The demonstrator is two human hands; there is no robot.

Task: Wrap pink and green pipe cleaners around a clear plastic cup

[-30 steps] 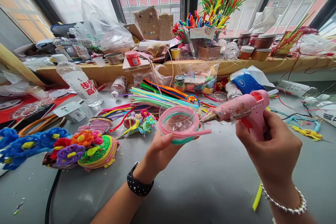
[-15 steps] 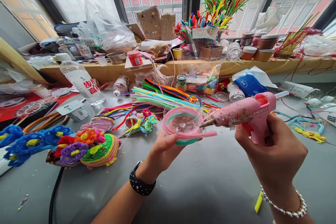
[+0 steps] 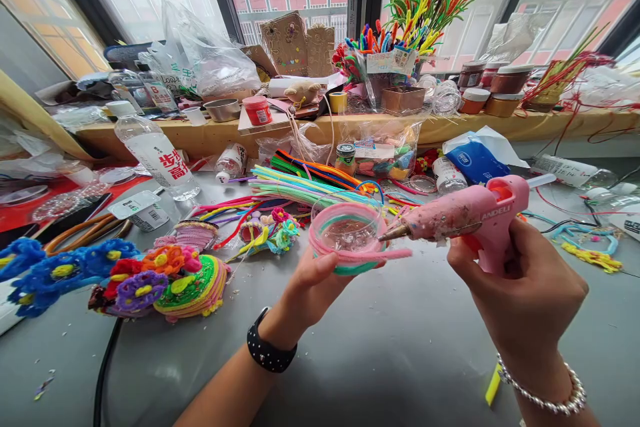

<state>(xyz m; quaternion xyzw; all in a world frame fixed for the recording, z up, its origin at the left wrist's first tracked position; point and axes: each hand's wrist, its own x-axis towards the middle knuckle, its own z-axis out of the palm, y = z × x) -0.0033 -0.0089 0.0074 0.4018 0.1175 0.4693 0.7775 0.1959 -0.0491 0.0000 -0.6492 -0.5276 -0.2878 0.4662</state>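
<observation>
My left hand (image 3: 315, 287) is closed around a clear plastic cup (image 3: 350, 203), lifted above the grey table and tilted so its inside faces me. Pink and mint pipe cleaners (image 3: 353, 268) are wound round the cup's wall, and a loose pink end sticks out to the right. In my right hand (image 3: 523, 287) is a pink glue gun (image 3: 465, 210), its handle gripped and my index finger by the trigger. The metal nozzle points left, at or very close to the cup's right side; whether it touches I cannot tell.
Pipe-cleaner flowers (image 3: 143, 287) lie at the left, near a leaning water bottle (image 3: 155, 153). Behind the cup is a bundle of loose pipe cleaners (image 3: 300, 183). A blue tissue pack (image 3: 477, 157) sits at the back right. The ledge (image 3: 310, 137) holds jars and bags.
Almost nothing differs. The glue gun has shifted very slightly with my right hand, and the cup stays in place in my left.
</observation>
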